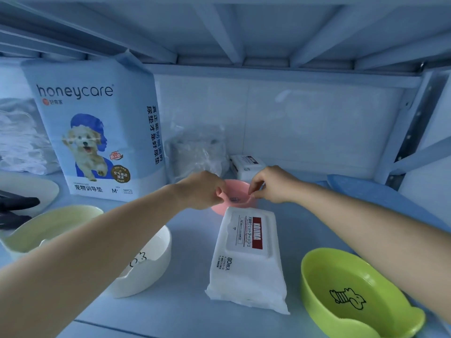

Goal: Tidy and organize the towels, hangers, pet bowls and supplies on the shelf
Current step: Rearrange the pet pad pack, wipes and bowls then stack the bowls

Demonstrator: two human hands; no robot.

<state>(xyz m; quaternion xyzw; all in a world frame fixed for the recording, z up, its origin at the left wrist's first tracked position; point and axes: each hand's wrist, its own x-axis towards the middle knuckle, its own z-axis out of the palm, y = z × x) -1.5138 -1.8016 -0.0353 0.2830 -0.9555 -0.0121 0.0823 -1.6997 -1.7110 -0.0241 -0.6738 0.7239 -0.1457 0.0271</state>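
Observation:
A small pink pet bowl (pixel 235 195) sits mid-shelf, tilted toward me. My left hand (pixel 203 190) pinches its left rim and my right hand (pixel 271 185) pinches its right rim. In front of it lies a white pack of wet wipes (pixel 246 259). A bright green bowl (pixel 351 293) stands at the front right. A white bowl (pixel 146 262) and a pale yellow-green bowl (pixel 48 228) stand at the front left, partly hidden by my left forearm.
A tall pack of pet training pads (pixel 97 128) stands at the back left. Clear plastic bags (pixel 195 152) and a small white pack (pixel 246 164) lie behind the pink bowl. A white plate (pixel 29 189) with black hangers (pixel 17 206) is far left; a blue mat (pixel 380 198) lies right.

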